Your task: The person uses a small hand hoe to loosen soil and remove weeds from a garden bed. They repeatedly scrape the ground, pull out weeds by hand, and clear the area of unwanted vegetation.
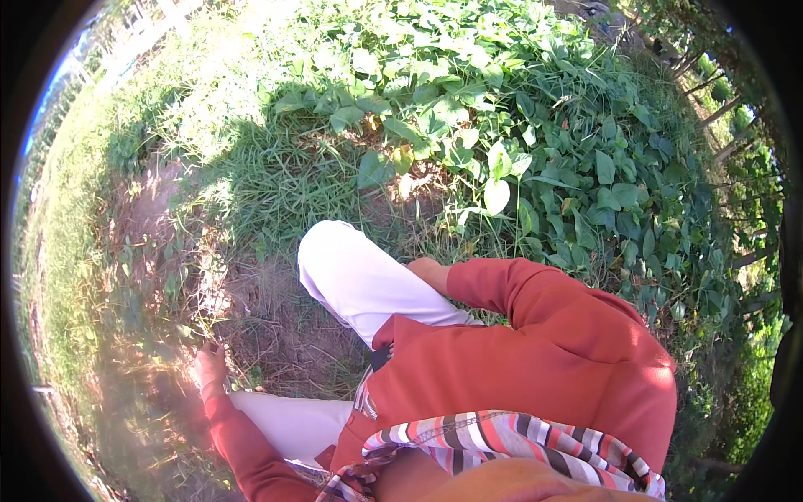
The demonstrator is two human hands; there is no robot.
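Note:
At the lower left, beside my pale-trousered knee, my left hand [210, 365] reaches down to thin stems and dry grass [207, 323] at the ground; its fingers are bent, and whether they grip a stem is not clear. My right hand [428, 268] is low beside the raised knee [342, 257] on the other side, its fingers mostly hidden behind the trouser leg. Grass and broad-leaved green plants [495, 182] grow just beyond it. Both arms are in red sleeves.
Bare soil with dry straw [282, 326] lies between my legs. Dense leafy vines [602, 188] cover the ground at upper right, with long grass [282, 169] at upper middle. Tree trunks [721, 113] stand along the right rim. Sunlight washes out the upper left.

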